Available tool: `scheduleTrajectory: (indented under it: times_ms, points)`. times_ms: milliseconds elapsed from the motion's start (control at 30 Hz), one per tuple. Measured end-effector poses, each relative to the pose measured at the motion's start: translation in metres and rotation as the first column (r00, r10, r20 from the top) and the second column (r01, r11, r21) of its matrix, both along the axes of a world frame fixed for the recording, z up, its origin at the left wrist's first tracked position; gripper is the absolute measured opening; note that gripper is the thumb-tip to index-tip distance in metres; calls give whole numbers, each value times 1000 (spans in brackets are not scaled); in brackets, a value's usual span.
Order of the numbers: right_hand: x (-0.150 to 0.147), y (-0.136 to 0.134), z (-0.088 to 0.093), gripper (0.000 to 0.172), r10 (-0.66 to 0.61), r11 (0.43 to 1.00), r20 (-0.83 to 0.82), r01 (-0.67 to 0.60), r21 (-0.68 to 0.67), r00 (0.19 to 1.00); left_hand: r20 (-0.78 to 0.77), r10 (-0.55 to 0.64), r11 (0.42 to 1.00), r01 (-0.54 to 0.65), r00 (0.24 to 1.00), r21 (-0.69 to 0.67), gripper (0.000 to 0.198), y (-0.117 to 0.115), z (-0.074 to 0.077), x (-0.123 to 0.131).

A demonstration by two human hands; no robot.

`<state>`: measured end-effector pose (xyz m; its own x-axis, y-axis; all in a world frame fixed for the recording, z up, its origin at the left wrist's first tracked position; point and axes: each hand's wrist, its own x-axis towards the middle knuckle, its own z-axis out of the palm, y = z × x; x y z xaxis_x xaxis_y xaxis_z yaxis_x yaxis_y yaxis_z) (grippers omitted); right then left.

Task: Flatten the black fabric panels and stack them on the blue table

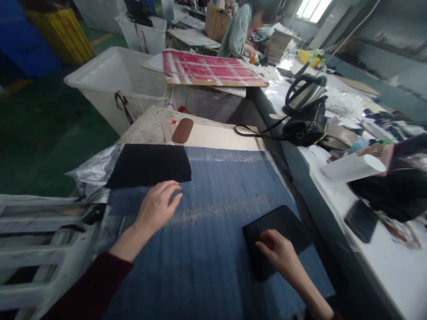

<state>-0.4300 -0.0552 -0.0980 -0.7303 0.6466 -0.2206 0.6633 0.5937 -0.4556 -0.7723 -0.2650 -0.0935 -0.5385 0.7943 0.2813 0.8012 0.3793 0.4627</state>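
Observation:
My left hand (162,204) hovers over the blue-grey tabletop with its fingers loosely bent and the thumb apart, holding nothing. Its fingertips are close to the near edge of a flat black fabric piece (150,164) at the table's far left. To the right, a dark rectangular panel (283,222) lies at an angle near the table's edge. Over this panel is my right hand (278,251), fingers curled in toward the thumb. Whether anything small is pinched there, or whether it touches the panel, I cannot make out.
Beyond the work surface (207,258) lies a brown oval piece (183,130) on pale board. A white bin (100,75) stands behind. A black bag (305,122), kettle (305,93), white roll (353,168) and phone (360,221) occupy the right bench. A person (236,33) works farther back.

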Motion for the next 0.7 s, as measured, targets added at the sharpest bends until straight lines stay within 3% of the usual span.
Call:
scheduleTrajectory:
  times_ms: [167, 267, 333, 433, 567, 700]
  points:
    - [23, -28, -31, 13, 23, 957, 96, -49, 285, 995, 187, -220, 971, 233, 957, -51, 17, 15, 1, 117]
    - [22, -24, -33, 18, 10, 950, 108, -43, 308, 994, 272, -341, 926, 372, 900, -70, 19, 25, -2, 169]
    - [21, -17, -28, 17, -26, 974, 67, 10, 224, 997, 300, -398, 894, 440, 867, -82, 23, 33, -6, 194]
    - [22, -4, -17, 15, -140, 990, 2, 140, -7, 990, 300, -450, 864, 495, 841, -91, 32, 46, -11, 219]
    - [27, 13, -10, 17, -214, 961, -13, 208, -182, 977, 261, -481, 849, 519, 837, -100, 36, 65, -13, 236]
    - [32, 25, -16, 17, -269, 909, -33, 242, -340, 963, 227, -478, 847, 514, 848, -137, 30, 78, -14, 242]
